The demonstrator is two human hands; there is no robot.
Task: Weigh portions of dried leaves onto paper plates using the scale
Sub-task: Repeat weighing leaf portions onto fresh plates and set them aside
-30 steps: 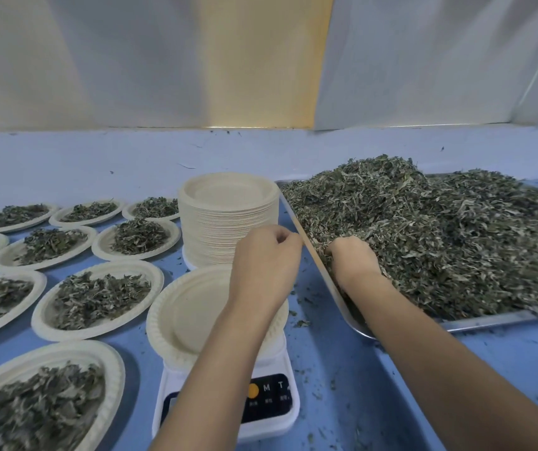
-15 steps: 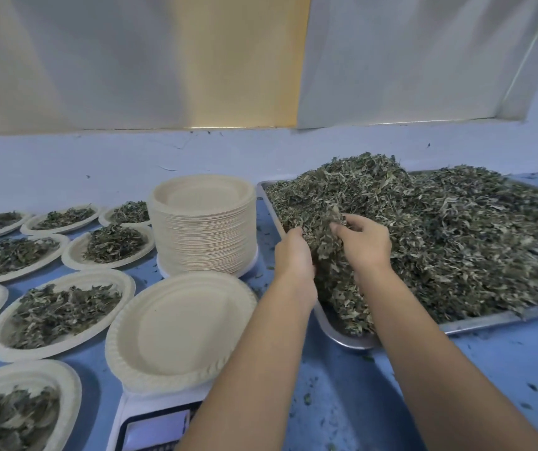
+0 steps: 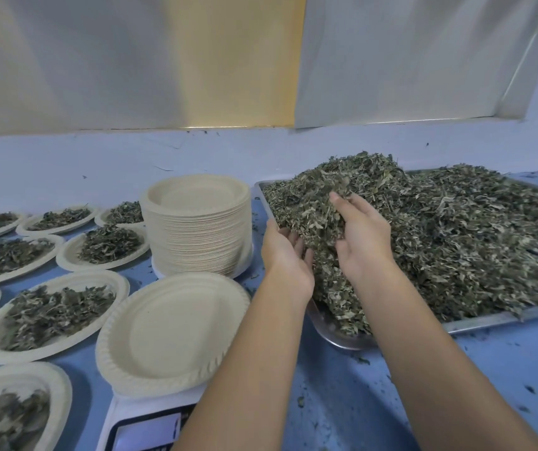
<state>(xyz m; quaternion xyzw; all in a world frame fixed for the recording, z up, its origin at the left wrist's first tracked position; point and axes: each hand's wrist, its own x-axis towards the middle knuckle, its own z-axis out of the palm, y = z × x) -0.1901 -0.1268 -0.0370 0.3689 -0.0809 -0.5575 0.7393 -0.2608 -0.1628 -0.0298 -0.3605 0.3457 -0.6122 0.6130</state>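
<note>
A second before, the left hand (image 3: pixel 285 255) had hung with curled fingers over the bare plate (image 3: pixel 170 330) on the scale (image 3: pixel 137 421), while the right hand (image 3: pixel 362 236) dug into the leaves (image 3: pixel 318 219) at the tray's (image 3: pixel 489 319) near edge. The left hand then crossed to the tray and joined the right at its near left corner. Both hands rose from there, palms turned toward each other, with a clump of leaves lifted between them: the left cupped beneath it, the right pressed against its side with fingers nearly straight. The view also swung, so the scale dropped to the bottom edge, its display partly cut off.
</note>
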